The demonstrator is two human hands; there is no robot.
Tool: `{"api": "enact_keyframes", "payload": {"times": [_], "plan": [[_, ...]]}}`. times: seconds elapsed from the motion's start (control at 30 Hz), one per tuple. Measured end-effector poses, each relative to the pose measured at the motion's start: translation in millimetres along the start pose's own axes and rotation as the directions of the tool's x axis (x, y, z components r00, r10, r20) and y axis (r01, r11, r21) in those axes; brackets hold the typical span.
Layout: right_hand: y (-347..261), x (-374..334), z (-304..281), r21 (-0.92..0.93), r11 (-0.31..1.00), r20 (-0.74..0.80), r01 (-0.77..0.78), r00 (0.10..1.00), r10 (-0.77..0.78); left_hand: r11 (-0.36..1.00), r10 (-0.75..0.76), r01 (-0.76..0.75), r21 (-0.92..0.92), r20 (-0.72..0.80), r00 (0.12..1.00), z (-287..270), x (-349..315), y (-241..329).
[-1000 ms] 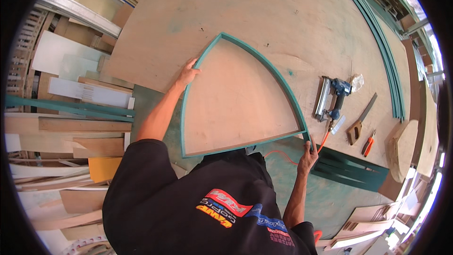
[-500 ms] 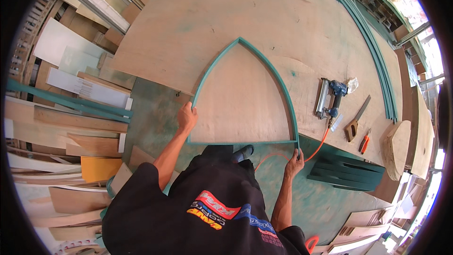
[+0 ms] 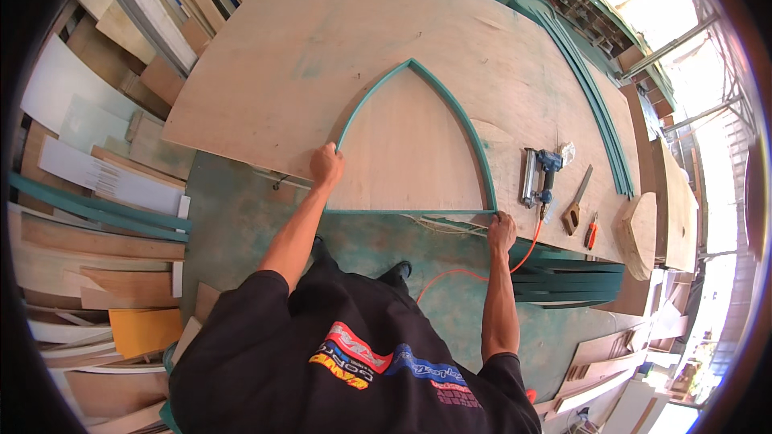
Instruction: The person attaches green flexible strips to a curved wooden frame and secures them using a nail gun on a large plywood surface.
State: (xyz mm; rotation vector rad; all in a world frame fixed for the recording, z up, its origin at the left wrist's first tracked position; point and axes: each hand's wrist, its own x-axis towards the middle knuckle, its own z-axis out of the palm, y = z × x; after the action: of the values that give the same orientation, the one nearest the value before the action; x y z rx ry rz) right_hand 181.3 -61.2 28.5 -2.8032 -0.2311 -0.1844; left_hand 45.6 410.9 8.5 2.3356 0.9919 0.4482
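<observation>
A pointed-arch wooden panel (image 3: 410, 153) with a raised teal rim lies in front of me, its tip pointing away. It rests mostly over the big plywood tabletop (image 3: 281, 48), its straight base close to the table's near edge. My left hand (image 3: 327, 165) is closed on the rim at the panel's lower left side. At the lower right corner, my right hand (image 3: 502, 232) grips the rim, its fingertips partly hidden. Right of the panel lie a blue nail gun (image 3: 548, 169) with an orange hose, a handsaw (image 3: 574, 213) and orange-handled pliers (image 3: 592, 233).
Long teal strips (image 3: 591, 104) run along the table's right side. A curved wooden block (image 3: 637, 237) sits at its right corner. Dark green curved pieces (image 3: 567, 280) are stacked below the near edge. Wooden offcuts (image 3: 104, 233) crowd the left. An orange hose (image 3: 450, 273) crosses the floor.
The panel has moved forward, farther onto the table, with both hands on it. My right hand has come up to the corner from just below it. The view has shifted.
</observation>
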Motion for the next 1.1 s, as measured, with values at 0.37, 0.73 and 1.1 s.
{"api": "enact_keyframes", "payload": {"times": [0.37, 0.73, 1.1], "plan": [[-52, 47, 22, -0.131, 0.984, 0.097, -0.123, 0.986, 0.136, 0.992, 0.102, -0.109, 0.065, 0.100, 0.990, -1, 42, -41], [-39, 100, 38, -0.182, 0.977, 0.040, -0.108, 0.992, 0.117, 0.998, -0.016, -0.005, 0.061, 0.344, 0.939, -20, -13, -23], [-81, 101, 28, -0.183, 0.962, 0.098, -0.204, 0.970, 0.224, 0.979, -0.113, 0.051, 0.199, 0.317, 0.942, 2, 95, -24]]}}
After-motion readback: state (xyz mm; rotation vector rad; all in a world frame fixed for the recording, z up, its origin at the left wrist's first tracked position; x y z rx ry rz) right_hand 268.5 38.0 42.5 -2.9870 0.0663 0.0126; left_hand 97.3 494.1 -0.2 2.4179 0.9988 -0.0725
